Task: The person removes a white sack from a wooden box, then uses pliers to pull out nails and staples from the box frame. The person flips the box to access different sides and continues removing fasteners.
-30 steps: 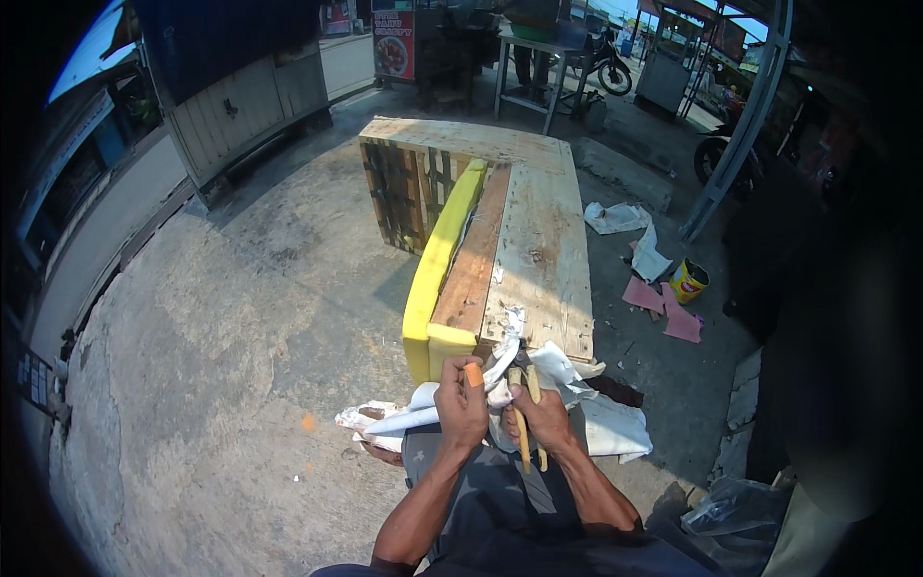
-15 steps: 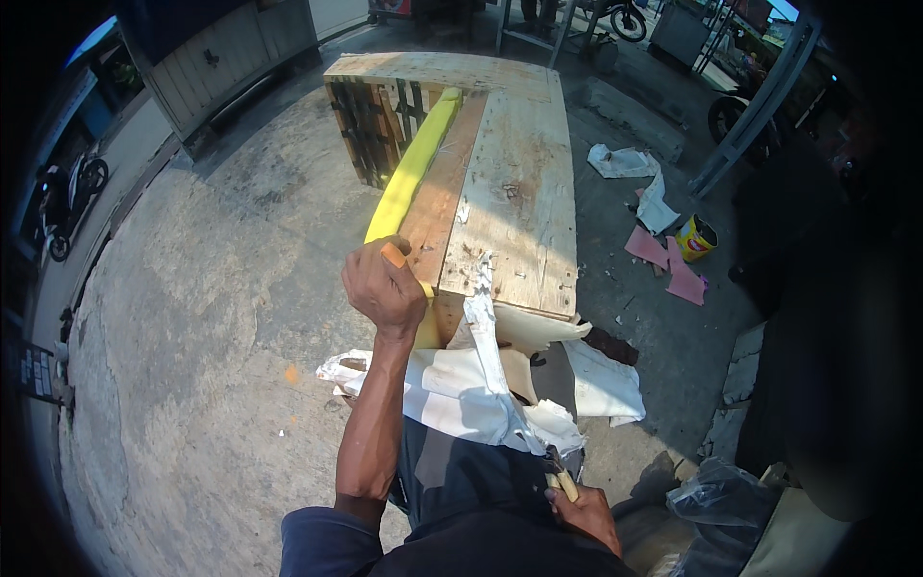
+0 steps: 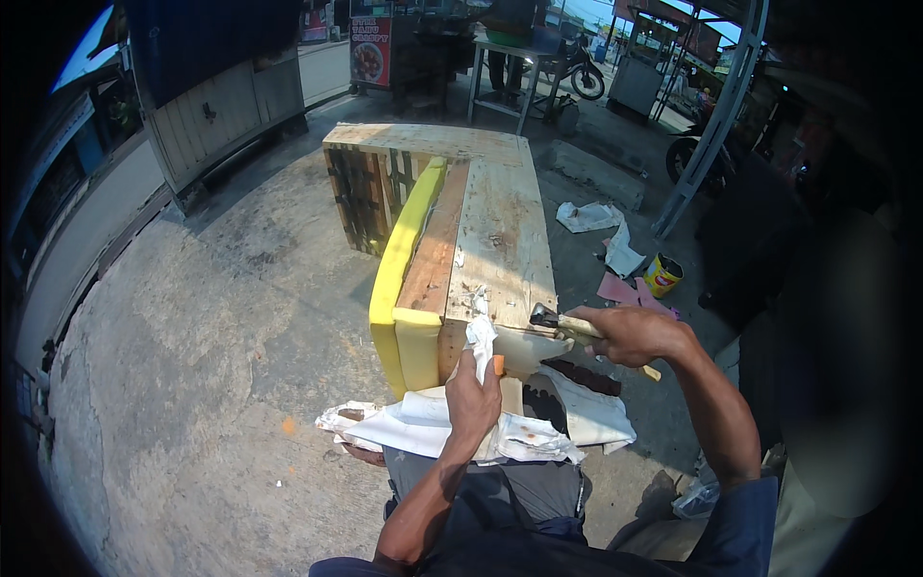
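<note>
A long wooden frame point(image 3: 500, 231) with a plank top stands on the concrete in front of me, a yellow foam strip point(image 3: 404, 260) along its left side. My left hand point(image 3: 473, 399) is closed on a strip of white fabric point(image 3: 480, 337) at the frame's near end, with something small and orange between its fingers. More white fabric point(image 3: 433, 431) lies bunched across my lap below it. My right hand point(image 3: 630, 334) grips a hammer point(image 3: 567, 325) by its wooden handle, the metal head at the frame's near right corner.
A yellow tin point(image 3: 662, 275) and scraps of white and pink material point(image 3: 615, 252) lie on the ground to the right. A steel post point(image 3: 711, 125) rises behind them. A wooden-sided stall point(image 3: 221, 106) stands at the back left, a table and motorbike further back.
My left hand has come back from the yellow foam edge to the white fabric at the near end. My right hand has risen from my lap, bringing the hammer up to the frame.
</note>
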Tool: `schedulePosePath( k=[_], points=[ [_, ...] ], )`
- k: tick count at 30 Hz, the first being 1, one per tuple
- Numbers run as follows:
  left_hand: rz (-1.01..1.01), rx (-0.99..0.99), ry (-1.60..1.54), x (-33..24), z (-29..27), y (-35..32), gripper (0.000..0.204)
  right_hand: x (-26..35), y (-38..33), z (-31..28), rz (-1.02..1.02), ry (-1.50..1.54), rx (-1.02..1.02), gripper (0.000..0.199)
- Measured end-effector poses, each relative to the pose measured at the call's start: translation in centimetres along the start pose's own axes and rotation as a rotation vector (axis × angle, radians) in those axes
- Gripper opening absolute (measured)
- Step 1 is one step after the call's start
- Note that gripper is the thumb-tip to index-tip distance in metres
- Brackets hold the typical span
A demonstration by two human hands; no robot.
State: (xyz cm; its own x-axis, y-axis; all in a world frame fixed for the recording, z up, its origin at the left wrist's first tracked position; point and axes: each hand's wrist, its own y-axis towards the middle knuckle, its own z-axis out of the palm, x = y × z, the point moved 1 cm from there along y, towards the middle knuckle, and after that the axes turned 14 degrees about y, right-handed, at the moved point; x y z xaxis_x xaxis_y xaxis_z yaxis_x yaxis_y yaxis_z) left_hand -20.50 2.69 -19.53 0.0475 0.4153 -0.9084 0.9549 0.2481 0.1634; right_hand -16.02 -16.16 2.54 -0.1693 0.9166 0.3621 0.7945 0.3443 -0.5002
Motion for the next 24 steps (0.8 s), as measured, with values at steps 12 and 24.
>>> schedulePosePath(
  k=[12, 24],
  points=[
    [0.129, 0.022, 0.035, -2.0, -2.5, 0.6, 0.025, 10.4, 16.8, 0.5, -0.313, -1.109, 0.116, 0.017],
    [0.028, 0.139, -0.409, 1.5, -5.2, 1.1, 0.027, 2.9, 6.8, 5.6, 0.084, 0.205, -0.213, 0.053]
  ],
)
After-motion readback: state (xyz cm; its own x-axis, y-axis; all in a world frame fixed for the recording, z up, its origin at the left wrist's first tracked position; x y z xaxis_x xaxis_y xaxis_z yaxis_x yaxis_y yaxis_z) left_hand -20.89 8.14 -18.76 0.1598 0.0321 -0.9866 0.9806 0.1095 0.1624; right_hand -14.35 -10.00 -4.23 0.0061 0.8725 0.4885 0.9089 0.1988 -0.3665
